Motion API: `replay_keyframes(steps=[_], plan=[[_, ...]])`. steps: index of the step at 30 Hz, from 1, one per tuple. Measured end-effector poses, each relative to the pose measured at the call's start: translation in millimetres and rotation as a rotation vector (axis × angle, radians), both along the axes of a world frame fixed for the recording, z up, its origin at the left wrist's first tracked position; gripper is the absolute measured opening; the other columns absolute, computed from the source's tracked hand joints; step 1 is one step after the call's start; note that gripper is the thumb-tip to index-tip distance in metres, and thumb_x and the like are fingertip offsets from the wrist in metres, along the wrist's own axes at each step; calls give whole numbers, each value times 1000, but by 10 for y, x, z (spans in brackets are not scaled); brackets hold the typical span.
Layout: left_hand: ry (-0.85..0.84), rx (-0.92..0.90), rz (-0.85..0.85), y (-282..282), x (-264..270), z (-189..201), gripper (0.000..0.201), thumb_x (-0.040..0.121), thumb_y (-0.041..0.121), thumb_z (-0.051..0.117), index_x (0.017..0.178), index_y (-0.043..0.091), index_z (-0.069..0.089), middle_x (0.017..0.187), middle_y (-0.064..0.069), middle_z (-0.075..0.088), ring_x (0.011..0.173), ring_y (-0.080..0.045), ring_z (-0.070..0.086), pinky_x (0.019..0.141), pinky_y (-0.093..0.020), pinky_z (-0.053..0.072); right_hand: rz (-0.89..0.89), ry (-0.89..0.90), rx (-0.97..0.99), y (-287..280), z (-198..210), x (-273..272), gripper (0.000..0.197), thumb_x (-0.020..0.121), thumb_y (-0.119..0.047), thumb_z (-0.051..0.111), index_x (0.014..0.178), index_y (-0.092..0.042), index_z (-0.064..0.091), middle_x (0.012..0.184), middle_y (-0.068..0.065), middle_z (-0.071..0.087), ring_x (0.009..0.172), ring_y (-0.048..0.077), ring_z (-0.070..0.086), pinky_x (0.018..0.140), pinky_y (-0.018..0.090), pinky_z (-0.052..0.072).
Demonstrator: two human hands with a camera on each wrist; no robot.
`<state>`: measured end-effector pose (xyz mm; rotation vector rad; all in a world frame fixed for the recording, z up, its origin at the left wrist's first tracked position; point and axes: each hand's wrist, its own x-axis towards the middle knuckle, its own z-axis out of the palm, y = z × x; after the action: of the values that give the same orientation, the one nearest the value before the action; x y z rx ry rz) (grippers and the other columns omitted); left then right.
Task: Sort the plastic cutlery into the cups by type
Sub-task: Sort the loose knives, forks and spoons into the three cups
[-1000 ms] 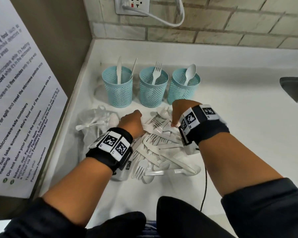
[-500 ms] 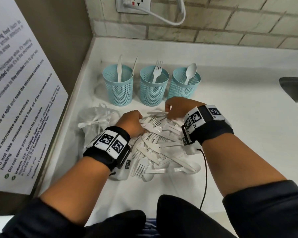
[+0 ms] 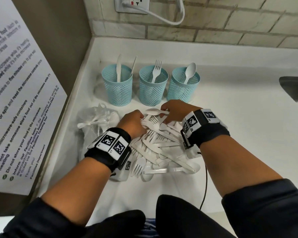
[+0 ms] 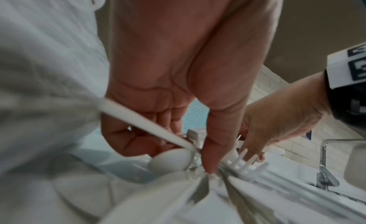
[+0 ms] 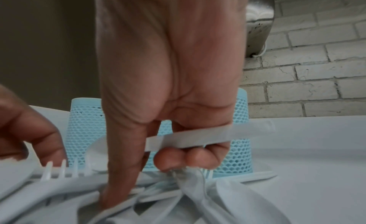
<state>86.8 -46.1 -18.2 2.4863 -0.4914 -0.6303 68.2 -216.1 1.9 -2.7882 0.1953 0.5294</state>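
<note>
Three blue mesh cups stand in a row: the left cup [image 3: 117,86] holds knives, the middle cup [image 3: 153,88] a fork, the right cup [image 3: 183,86] a spoon. In front of them lies a pile of white plastic cutlery [image 3: 160,148]. My right hand [image 3: 175,112] grips a white spoon [image 3: 153,111] by its handle [image 5: 208,136], just above the pile's far edge, bowl pointing left. My left hand [image 3: 134,122] rests on the pile with curled fingers, its thumb pressing on the neck of a fork [image 4: 245,163] whose handle runs under the palm.
A clear plastic bag [image 3: 96,121] with more cutlery lies left of the pile. A wall with a printed notice [image 3: 24,103] closes the left side and a brick wall [image 3: 230,28] the back. A sink [image 3: 294,90] is at the far right. A black cable [image 3: 205,182] trails off the counter's front.
My right hand has drawn a spoon out of the pile and risen a little toward the cups. My left hand has stayed on the pile.
</note>
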Motion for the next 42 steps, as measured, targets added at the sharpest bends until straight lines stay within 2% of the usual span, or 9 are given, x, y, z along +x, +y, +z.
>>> replay_keyframes(steps=[7, 12, 17, 22, 26, 34, 38, 40, 42], plan=[[22, -60, 47, 39, 85, 21, 39, 78, 8, 69, 115, 8, 59, 121, -10, 62, 111, -25, 57, 95, -29, 43, 37, -43, -25, -7, 34, 12, 41, 77, -26, 74, 110, -7, 59, 88, -3, 44, 89, 17, 40, 68, 23, 30], [-17, -87, 123, 63, 124, 78, 32, 79, 12, 69, 110, 11, 62, 116, -9, 64, 108, -27, 59, 97, -33, 45, 28, -25, -86, -44, 77, 44, 24, 80, -25, 67, 98, -13, 55, 95, -1, 51, 91, 20, 45, 79, 30, 33], [45, -139, 124, 111, 141, 148, 30, 81, 9, 69, 108, -2, 65, 110, -16, 67, 103, -31, 62, 92, -39, 51, 38, 126, -38, 1, 124, 62, 27, 81, -31, 68, 76, -13, 48, 75, -3, 45, 73, 17, 42, 58, 26, 31], [109, -201, 163, 150, 122, 154, 25, 79, 6, 72, 100, -6, 67, 102, -21, 69, 98, -35, 65, 87, -48, 53, -15, 150, -68, 25, -38, 17, 35, 68, -41, 75, 90, -16, 63, 87, 0, 64, 85, 21, 61, 83, 36, 51], [76, -146, 134, 187, 159, 153, 28, 85, 10, 65, 107, -6, 66, 108, -20, 67, 104, -32, 62, 93, -38, 50, -46, 144, -51, 10, -124, 0, 34, 65, -40, 75, 84, -12, 70, 81, 5, 71, 79, 24, 67, 75, 33, 53], [108, -25, 69, 158, 130, 202, 31, 94, 7, 38, 114, -7, 59, 118, -25, 60, 87, -23, 49, 75, -30, 40, -39, 115, -93, 30, -124, 15, 35, 69, -42, 74, 60, -20, 48, 68, -2, 54, 72, 21, 54, 70, 30, 45], [84, -18, 112, 172, 121, 229, 25, 99, 16, 34, 88, 4, 52, 119, -28, 57, 85, -23, 46, 76, -31, 40, -110, 95, 75, -43, -80, -12, 29, 71, -34, 75, 74, -8, 62, 66, 2, 56, 66, 18, 51, 65, 28, 40], [85, -36, 130, 202, 123, 243, 36, 100, 25, 34, 71, 9, 47, 111, -30, 58, 84, -23, 46, 76, -31, 39, -98, 90, 154, -75, 30, -42, 27, 78, -34, 70, 76, -8, 63, 66, 2, 58, 59, 13, 50, 59, 23, 38], [120, -113, 180, 228, 127, 253, 39, 100, 30, 36, 72, 6, 49, 94, -25, 54, 78, -25, 47, 71, -31, 40, -78, 68, 243, -88, 152, -51, 26, 86, -36, 63, 83, -11, 65, 68, -5, 64, 56, 4, 56, 55, 14, 40]])
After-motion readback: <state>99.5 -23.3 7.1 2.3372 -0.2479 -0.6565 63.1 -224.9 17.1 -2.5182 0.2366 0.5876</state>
